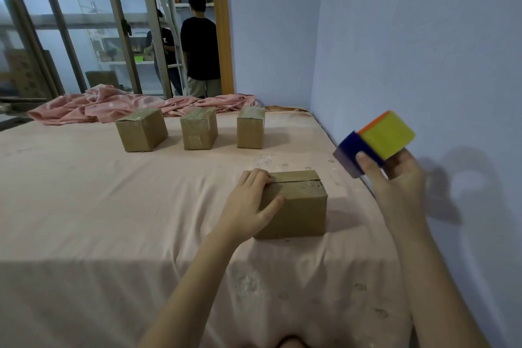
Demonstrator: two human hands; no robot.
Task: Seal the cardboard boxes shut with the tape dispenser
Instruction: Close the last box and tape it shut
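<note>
A small cardboard box [299, 206] lies on the pink bed [113, 206] in front of me, its top flaps closed with a visible seam. My left hand [248, 203] rests on the box's left end, fingers over the top edge and thumb against the front face. My right hand [395, 175] is raised to the right of the box near the wall and grips a tape dispenser [375, 141] with a yellow-green body, a blue front and an orange edge. Three more cardboard boxes [141, 130], [199, 128], [250, 128] stand in a row farther back, with tape on their tops.
A crumpled pink blanket [113, 106] lies along the far edge of the bed. A blue wall [423, 51] runs close along the right side. Beyond the bed, a person in a dark shirt [200, 48] stands in a doorway by metal shelving.
</note>
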